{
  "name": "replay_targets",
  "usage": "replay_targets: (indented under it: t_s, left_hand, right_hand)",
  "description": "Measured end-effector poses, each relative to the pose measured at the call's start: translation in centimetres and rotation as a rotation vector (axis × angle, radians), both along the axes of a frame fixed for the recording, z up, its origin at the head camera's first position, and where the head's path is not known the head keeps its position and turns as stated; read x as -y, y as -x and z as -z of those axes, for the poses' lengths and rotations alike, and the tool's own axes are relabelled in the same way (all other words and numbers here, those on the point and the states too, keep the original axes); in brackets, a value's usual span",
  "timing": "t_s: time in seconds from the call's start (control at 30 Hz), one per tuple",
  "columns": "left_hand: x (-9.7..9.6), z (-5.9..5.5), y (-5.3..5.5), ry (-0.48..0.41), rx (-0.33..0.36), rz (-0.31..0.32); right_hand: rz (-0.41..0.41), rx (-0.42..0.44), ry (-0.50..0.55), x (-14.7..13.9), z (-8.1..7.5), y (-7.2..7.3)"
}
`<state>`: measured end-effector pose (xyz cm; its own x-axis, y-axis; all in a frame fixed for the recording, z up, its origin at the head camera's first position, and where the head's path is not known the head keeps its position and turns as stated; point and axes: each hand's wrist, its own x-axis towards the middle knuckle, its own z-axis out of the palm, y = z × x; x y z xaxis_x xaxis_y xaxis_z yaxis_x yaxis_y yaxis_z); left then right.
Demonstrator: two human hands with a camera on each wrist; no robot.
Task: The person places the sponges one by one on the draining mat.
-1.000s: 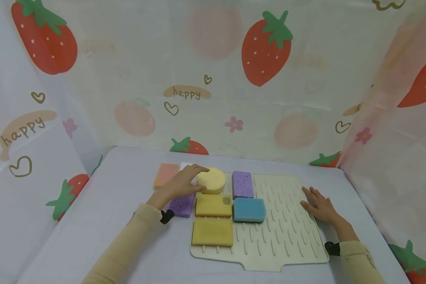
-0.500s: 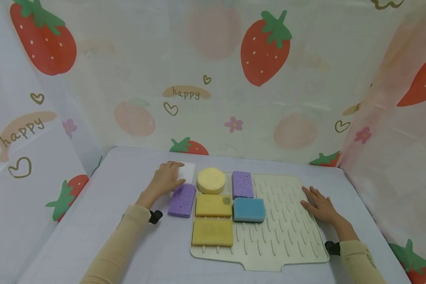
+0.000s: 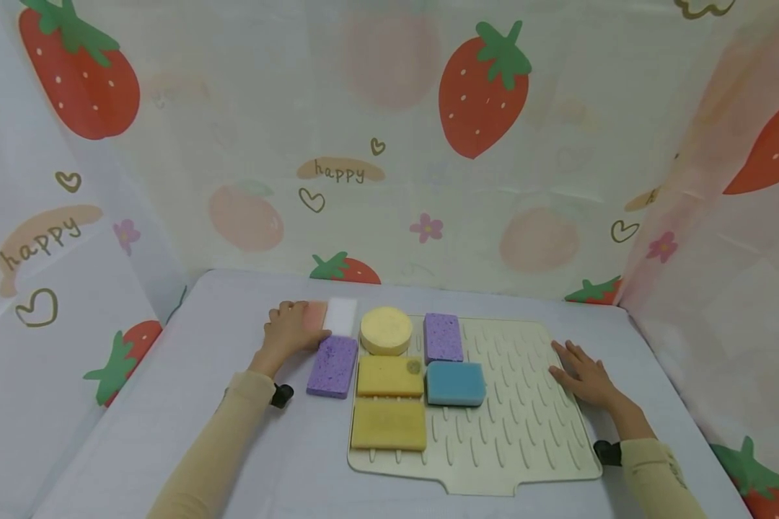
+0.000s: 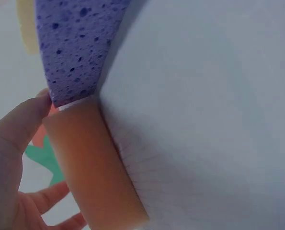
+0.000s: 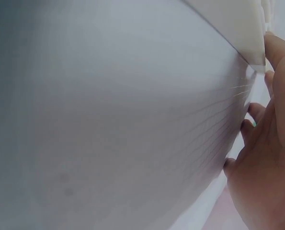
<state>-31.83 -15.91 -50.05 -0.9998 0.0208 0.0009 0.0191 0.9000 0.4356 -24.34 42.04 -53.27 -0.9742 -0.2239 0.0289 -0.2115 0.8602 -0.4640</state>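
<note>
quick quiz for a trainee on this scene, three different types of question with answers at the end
1. Count: how many objects lie on the ribbed mat?
2. True or false: the right hand is at the left side of the mat.
3. Choose: in the head view, what colour is the sponge that the left hand partly covers? a) green b) orange c) grey

Key
1. Five: the round cream sponge, purple sponge, blue sponge, upper yellow sponge and lower yellow sponge.
2. False: it is at the right edge.
3. b: the orange sponge.
</note>
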Motion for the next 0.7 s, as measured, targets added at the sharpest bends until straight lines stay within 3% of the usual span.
replay_targets:
  t_s: [0.3, 0.7]
  left_hand:
    - [0.2, 0.2, 0.0, -0.024, 0.003, -0.059]
    - [1.7, -0.7, 0.1, 0.05, -0.035, -0.042]
  right_hand:
    - [0.0, 0.001, -0.001, 0.1, 0.0, -0.1]
    - [0.003, 0.01, -0.005, 0.2, -0.3, -0.1]
